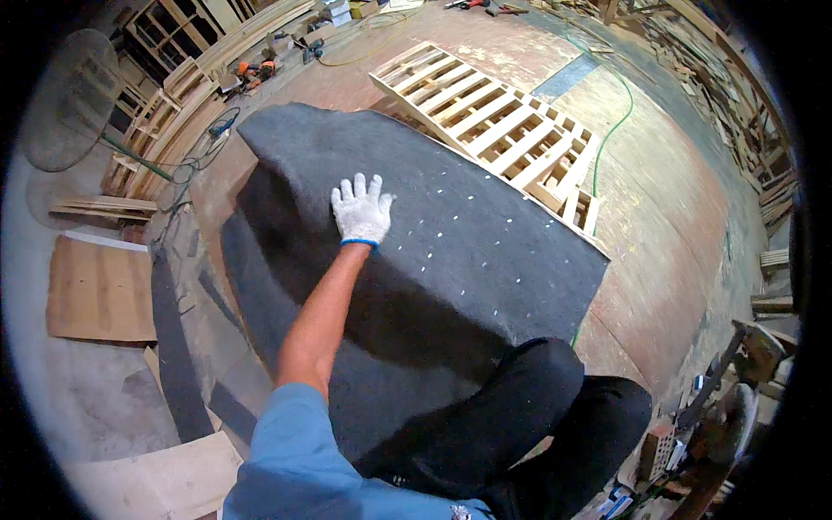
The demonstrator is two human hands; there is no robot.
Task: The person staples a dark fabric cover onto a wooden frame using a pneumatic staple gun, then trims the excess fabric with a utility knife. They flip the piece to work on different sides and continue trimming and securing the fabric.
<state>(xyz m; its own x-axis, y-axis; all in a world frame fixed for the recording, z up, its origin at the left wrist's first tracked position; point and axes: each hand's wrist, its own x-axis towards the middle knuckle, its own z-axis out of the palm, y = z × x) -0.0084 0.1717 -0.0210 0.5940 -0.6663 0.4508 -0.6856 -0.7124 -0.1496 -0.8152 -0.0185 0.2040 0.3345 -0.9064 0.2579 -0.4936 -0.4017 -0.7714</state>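
- Gloved left hand (361, 211) lies flat, fingers slightly spread, on the dark grey sheet (494, 234); the right hand is out of view, its state impossible to tell.
- Close to the left of that hand, the sheet's upper surface drops into a shadowed step.
- Its far edge lies along a slatted wooden frame (511, 139); its right corner overhangs or meets open floor (676, 251).
- Rightward from the hand, the sheet spreads toward bent knees (550, 373), near right.

No legible text, label, number or sign in view. White flecks (439, 235) on the dark grey fabric sheet (537, 269) form no readable characters; blue-and-white item (617, 503) at lower right too small, blurred to read.
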